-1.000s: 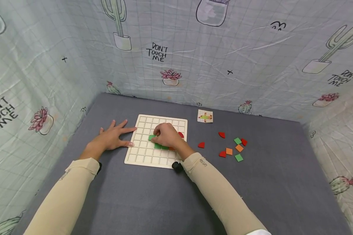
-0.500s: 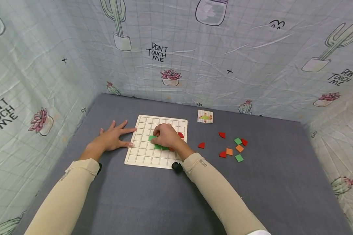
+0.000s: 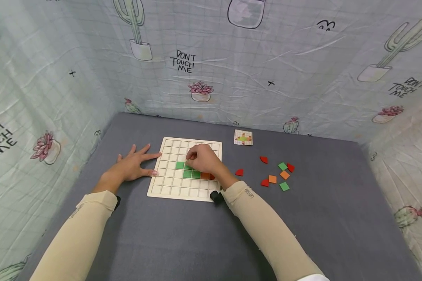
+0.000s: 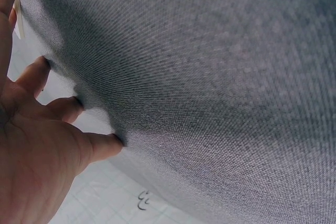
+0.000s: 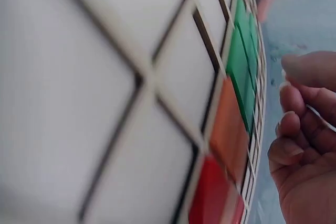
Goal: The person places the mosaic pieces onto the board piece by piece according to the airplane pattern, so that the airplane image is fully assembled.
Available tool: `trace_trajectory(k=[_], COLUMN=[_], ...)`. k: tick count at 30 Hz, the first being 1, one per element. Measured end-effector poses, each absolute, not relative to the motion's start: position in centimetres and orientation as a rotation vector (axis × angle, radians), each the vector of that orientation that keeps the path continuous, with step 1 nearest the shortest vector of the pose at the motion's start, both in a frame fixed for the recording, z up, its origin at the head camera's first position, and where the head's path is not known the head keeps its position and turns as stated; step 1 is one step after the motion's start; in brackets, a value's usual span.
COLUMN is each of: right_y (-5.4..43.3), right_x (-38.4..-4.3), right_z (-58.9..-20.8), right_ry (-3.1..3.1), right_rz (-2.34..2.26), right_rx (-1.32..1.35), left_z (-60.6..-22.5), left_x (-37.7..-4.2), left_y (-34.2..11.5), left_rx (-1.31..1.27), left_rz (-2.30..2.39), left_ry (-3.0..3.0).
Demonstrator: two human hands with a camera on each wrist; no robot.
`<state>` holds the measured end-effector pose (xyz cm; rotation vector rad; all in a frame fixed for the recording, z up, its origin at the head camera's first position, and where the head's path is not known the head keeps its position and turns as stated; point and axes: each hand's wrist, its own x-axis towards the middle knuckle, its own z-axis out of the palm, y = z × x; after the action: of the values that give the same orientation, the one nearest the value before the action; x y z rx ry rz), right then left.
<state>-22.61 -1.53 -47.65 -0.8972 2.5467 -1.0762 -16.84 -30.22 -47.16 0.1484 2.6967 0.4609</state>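
Observation:
My left hand point(image 3: 130, 167) lies with fingers spread, its index finger and thumb reaching the left edge of a pale gridded board point(image 3: 161, 190). In the left wrist view several fingertips of the left hand point(image 4: 42, 145) press on the grey cloth. My right hand point(image 3: 204, 159) is over the board, fingers curled; nothing shows between thumb and fingertips of the right hand point(image 5: 310, 129) in the right wrist view. Beneath and beside it, green square tiles point(image 3: 186, 174) sit in grid cells, with an orange tile point(image 3: 204, 176) and a red quarter-round tile point(image 3: 212, 177) in line. The hand hides part of the board.
Right of the board lie loose red quarter-round tiles point(image 3: 239, 172), orange square tiles point(image 3: 272, 179) and green square tiles point(image 3: 284, 186). A small pattern card point(image 3: 243, 137) lies near the back edge. Printed cloth walls point(image 3: 225, 70) enclose the grey table point(image 3: 176, 234).
My right hand has drawn slightly up and right from the green tiles, uncovering more of them and the orange and red tiles. My left hand stays at the board's edge. The head view has shifted slightly.

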Motion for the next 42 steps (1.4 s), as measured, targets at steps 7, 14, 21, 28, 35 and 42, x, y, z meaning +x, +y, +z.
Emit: trace_trajectory(k=[7,14,21,28,35,42], right_y=[3.2,9.4,14.9,21.0,27.1,30.6], right_x=[-23.6,-24.5,-24.6,-24.1,-22.6,-20.6], right_z=[-46.8,-45.8,-45.2,-45.8,-46.9,-48.1], right_ry=[2.461,2.442,2.388,2.331,2.278,2.364], right_rz=[-1.202,-1.251,-1.21,-1.152,-1.145,-1.175], right_rx=[-0.889,-0.896,-0.812,-0.728,-0.704,-0.656], left_z=[-47.2,-47.1,-47.2,-47.2,-47.1,-47.3], left_x=[-16.7,-16.8,-16.8,-16.8,-16.8,-16.9], left_y=[-30.3,-30.3,-30.5,-30.4,-30.1,-30.3], left_rx=[0.156,0.161,0.161,0.159,0.162,0.17], left_rz=[0.474,0.472,0.483,0.479,0.472,0.478], left_ry=[2.693,2.695,2.684,2.681,2.683,2.682])
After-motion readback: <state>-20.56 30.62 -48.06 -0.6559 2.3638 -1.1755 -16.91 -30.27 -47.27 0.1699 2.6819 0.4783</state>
